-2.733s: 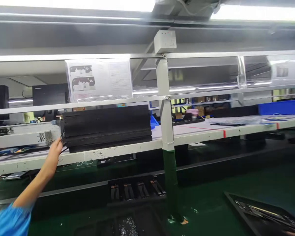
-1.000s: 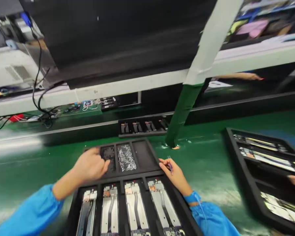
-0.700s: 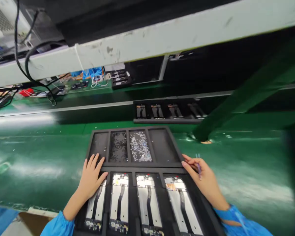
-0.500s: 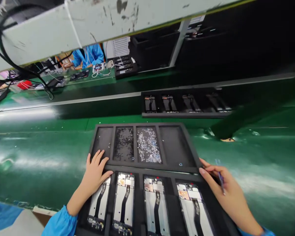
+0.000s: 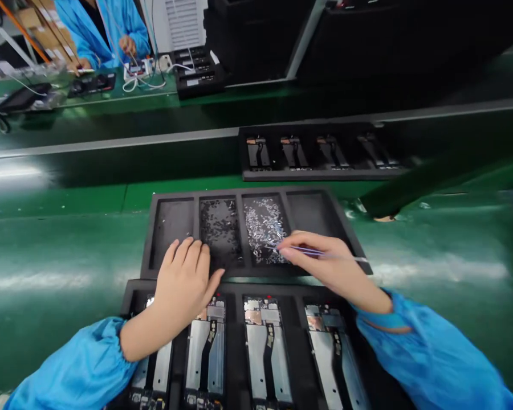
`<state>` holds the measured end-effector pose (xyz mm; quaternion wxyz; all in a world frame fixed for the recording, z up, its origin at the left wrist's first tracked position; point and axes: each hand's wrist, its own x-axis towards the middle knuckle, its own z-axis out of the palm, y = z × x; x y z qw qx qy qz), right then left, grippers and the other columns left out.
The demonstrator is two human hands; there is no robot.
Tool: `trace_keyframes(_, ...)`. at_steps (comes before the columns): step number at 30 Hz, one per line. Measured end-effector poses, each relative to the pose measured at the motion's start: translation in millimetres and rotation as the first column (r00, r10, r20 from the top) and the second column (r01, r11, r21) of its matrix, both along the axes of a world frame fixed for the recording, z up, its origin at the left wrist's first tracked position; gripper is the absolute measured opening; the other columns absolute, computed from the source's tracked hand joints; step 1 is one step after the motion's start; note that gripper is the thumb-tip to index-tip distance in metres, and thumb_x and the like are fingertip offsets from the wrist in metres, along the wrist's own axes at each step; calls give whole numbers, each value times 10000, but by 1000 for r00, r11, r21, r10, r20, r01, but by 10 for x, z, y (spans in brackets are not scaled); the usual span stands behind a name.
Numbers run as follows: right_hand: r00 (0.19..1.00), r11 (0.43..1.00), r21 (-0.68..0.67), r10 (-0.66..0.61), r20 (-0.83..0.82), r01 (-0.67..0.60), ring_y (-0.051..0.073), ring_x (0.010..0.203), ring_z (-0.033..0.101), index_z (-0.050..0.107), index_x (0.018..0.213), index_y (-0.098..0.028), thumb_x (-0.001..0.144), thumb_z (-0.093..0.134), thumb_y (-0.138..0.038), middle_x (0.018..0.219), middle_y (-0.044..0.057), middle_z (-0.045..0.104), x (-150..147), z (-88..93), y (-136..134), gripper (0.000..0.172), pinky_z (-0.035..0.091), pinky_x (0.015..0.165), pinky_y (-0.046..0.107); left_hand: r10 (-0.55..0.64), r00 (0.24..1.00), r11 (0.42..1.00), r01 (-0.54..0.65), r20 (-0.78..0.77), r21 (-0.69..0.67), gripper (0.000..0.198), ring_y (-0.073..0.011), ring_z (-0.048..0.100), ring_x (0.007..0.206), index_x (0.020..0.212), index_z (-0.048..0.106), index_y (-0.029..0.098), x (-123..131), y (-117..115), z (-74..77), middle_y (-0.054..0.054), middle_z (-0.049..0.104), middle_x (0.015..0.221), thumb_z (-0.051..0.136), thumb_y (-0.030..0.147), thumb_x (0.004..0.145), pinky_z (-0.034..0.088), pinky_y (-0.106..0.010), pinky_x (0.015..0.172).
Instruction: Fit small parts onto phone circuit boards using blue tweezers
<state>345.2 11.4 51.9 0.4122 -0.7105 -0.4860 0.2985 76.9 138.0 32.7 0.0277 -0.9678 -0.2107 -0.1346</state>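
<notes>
Your right fingers (image 5: pixel 298 236) grip tweezers (image 5: pixel 306 250) at the pale bits (image 5: pixel 260 221) in the parts tray (image 5: pixel 146 250); your left fingers (image 5: pixel 191 256) rest loosely spread on its near edge; four uncovered phones (image 5: pixel 256 359) nearer seem unfinished

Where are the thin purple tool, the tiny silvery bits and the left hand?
Thin purple tool (image 5: pixel 306 249): head view, middle of its shaft.
Tiny silvery bits (image 5: pixel 263 225): head view, middle of the scatter.
Left hand (image 5: pixel 182 285): head view, its back.

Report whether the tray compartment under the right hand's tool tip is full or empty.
Partly filled: silvery bits are scattered across the compartment, with bare dark patches between them.
</notes>
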Motion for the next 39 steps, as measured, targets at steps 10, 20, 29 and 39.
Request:
trace_keyframes(10, 961, 957, 84, 275, 29, -276, 171, 777, 690, 803, 981, -226, 1027, 568, -423, 887, 60, 715, 394, -339, 195, 310, 556, 685, 286, -276, 960, 928, 255, -41, -273, 234, -265, 542, 799, 985, 629, 120, 169, 99, -191, -97, 594, 901, 582, 349, 993, 487, -395, 679)
trace_keyframes(20, 973, 971, 94, 213, 90, -221, 106, 602, 653, 757, 904, -226, 1006, 624, -323, 755, -2, 712, 336, -366, 185, 194, 545, 558, 208, -307, 948, 894, 256, -86, -369, 357, -266, 506, 801, 946, 606, 125, 223, 106, -170, -109, 570, 910, 551, 474, 994, 432, -390, 677)
trace_keyframes(29, 982, 987, -56, 153, 108, -148, 119, 489, 668, 744, 812, -250, 973, 658, -410, 706, -27, 751, 278, -338, 207, 243, 549, 470, 232, -311, 948, 897, 268, -69, -352, 295, -272, 521, 816, 1028, 601, 115, 223, 132, -176, -117, 596, 952, 557, 403, 986, 439, -406, 685)
trace_keyframes(39, 998, 971, -230, -66, 3, 65, 115, 415, 616, 737, 692, -206, 917, 676, -484, 562, 4, 683, 169, -314, 348, 363, 496, 401, 207, -326, 943, 901, 287, -73, -325, 345, -282, 542, 836, 1050, 617, 96, 213, 139, -166, -128, 607, 962, 566, 431, 988, 462, -406, 693)
